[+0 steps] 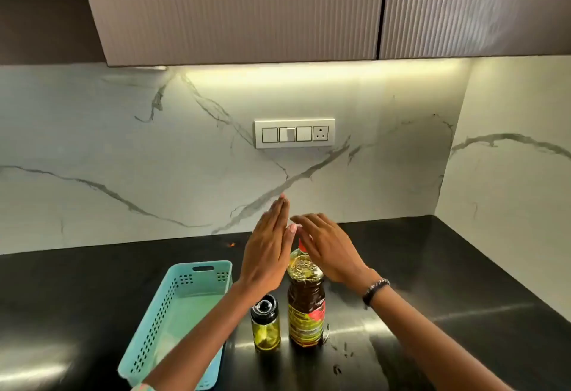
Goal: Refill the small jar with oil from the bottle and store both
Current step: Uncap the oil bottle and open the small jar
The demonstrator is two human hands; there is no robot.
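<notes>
A tall oil bottle (306, 307) with dark oil and a red and yellow label stands upright on the black counter (432, 267). Just left of it stands a small glass jar (265, 322) with a black cap and a little yellowish oil inside. My left hand (268, 251) is raised above and to the left of the bottle's top, fingers straight and pointing up. My right hand (327, 248) hovers over the bottle's red cap with fingers spread and relaxed, hiding most of the cap. Neither hand holds anything.
A light blue perforated plastic basket (197, 273) lies on the counter left of the jar, partly under my left forearm. A marble backsplash with a switch panel (294, 133) rises behind, and wall cabinets (247, 10) hang overhead. A side wall closes the right corner.
</notes>
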